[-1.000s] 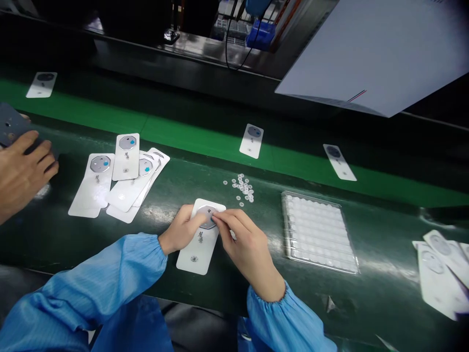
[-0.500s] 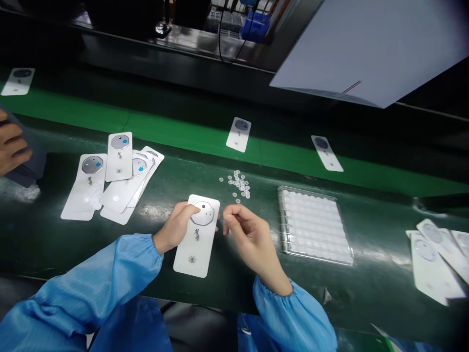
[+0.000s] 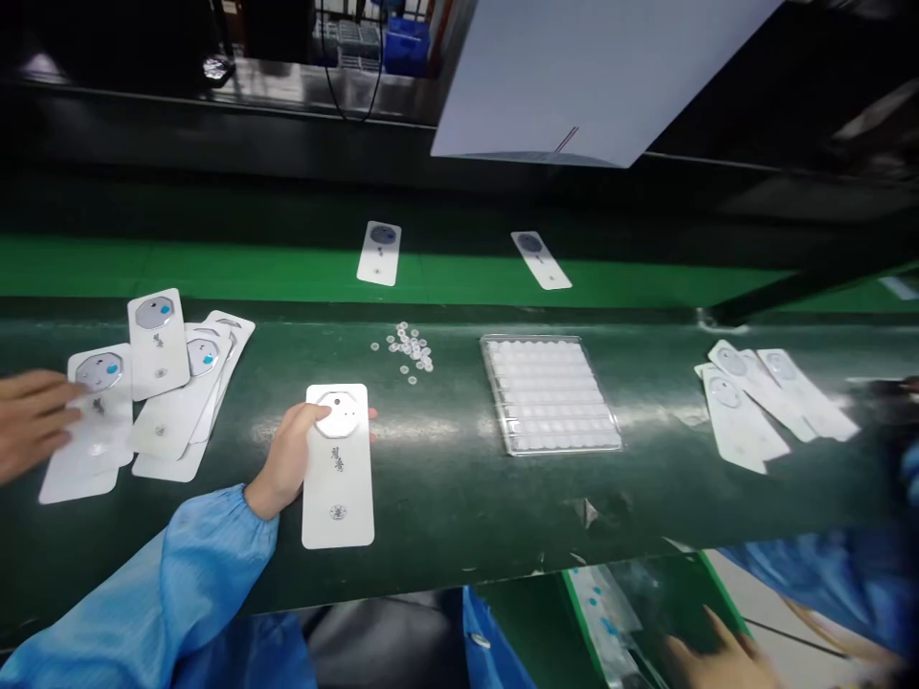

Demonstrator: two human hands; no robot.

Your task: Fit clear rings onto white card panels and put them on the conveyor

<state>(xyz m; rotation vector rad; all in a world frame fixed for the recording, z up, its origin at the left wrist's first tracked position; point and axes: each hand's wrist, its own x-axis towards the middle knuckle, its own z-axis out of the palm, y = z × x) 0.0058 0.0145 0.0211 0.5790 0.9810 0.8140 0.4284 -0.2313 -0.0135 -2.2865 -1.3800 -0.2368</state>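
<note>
My left hand (image 3: 287, 459) grips a white card (image 3: 337, 478) with a silver octagonal disc near its top. The thumb lies on the disc and a fingertip shows past the card's right edge, so the card is held just above the dark green bench. My right hand (image 3: 710, 660) is down below the bench's front edge at the lower right. It is blurred, beside a strip with blue dots (image 3: 603, 612); its fingers cannot be made out.
A pile of small clear discs (image 3: 409, 349) and a clear blister tray (image 3: 549, 392) lie beyond the card. Stacked white cards lie at left (image 3: 179, 383) and right (image 3: 761, 392). Another person's hand (image 3: 29, 421) touches the left cards. Two cards (image 3: 379, 254) ride the green belt.
My right hand left the card and dropped below the bench's front edge at the right. My view swung right. The other person's hand moved onto the left cards.
</note>
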